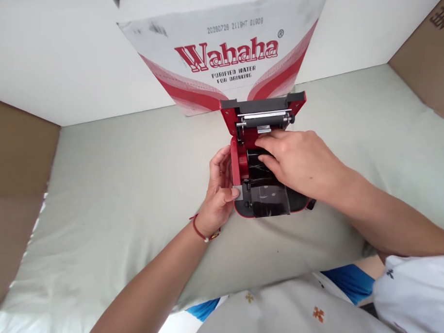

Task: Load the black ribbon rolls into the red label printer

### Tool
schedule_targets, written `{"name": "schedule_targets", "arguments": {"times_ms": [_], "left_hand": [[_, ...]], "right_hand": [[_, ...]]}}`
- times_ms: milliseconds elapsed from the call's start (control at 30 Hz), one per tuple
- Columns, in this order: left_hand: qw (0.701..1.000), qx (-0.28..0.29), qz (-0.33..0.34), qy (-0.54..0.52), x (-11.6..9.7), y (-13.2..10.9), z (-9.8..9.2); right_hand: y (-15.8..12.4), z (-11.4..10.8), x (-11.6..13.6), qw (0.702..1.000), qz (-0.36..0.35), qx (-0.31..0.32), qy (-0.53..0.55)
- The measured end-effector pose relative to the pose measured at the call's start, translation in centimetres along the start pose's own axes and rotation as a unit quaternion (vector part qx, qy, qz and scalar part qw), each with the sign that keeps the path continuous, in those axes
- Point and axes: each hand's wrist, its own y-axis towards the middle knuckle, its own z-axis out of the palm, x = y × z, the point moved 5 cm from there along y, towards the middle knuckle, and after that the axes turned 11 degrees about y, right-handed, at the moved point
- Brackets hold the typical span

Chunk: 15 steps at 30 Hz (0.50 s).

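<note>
A red and black label printer [238, 162] stands with its lid [262, 107] raised; a dark roller and a metal strip show on the lid's inside. A shiny black roll [251, 162] sits in its compartment, and a flap of dark glossy film [270, 199] from it lies over the front edge. My left hand [221, 186] grips the left side of the printer, thumb on the grey front corner. Into the compartment reaches my right hand [293, 157], its thumb and fingers closed about the black roll. Part of the roll is hidden behind that hand.
Behind the printer stands a white and red water carton [225, 84] against a white wall [66, 49]. Brown cardboard [19, 198] is at the left, and more cardboard [425, 62] at the far right. A pale green cloth [134, 173] covers the surface.
</note>
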Motion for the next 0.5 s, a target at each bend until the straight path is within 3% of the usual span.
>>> {"name": "schedule_targets", "arguments": {"times_ms": [100,167,233,300,367,500], "left_hand": [[1.000,-0.006,-0.006,-0.004,-0.3,-0.3,0.2],[1.000,-0.010,-0.006,-0.010,-0.4,-0.4,0.2],[1.000,-0.014,-0.008,-0.010,-0.4,-0.5,0.3],[1.000,-0.020,-0.011,-0.008,-0.4,-0.7,0.2],[0.999,-0.028,-0.016,-0.007,-0.5,-0.8,0.0],[0.999,-0.041,-0.023,-0.003,-0.8,-1.1,0.0]], "right_hand": [[-1.3,-2.3,0.0,0.990,-0.084,-0.018,0.110],[-2.3,-4.7,-0.9,0.968,-0.121,-0.103,0.192],[-2.9,-6.7,-2.4,0.938,-0.134,-0.225,0.225],[-2.6,-7.4,-3.9,0.914,-0.143,-0.305,0.227],[-1.3,-6.9,-5.0,0.911,-0.146,-0.296,0.246],[0.3,-6.0,-5.7,0.937,-0.142,-0.160,0.275]]}}
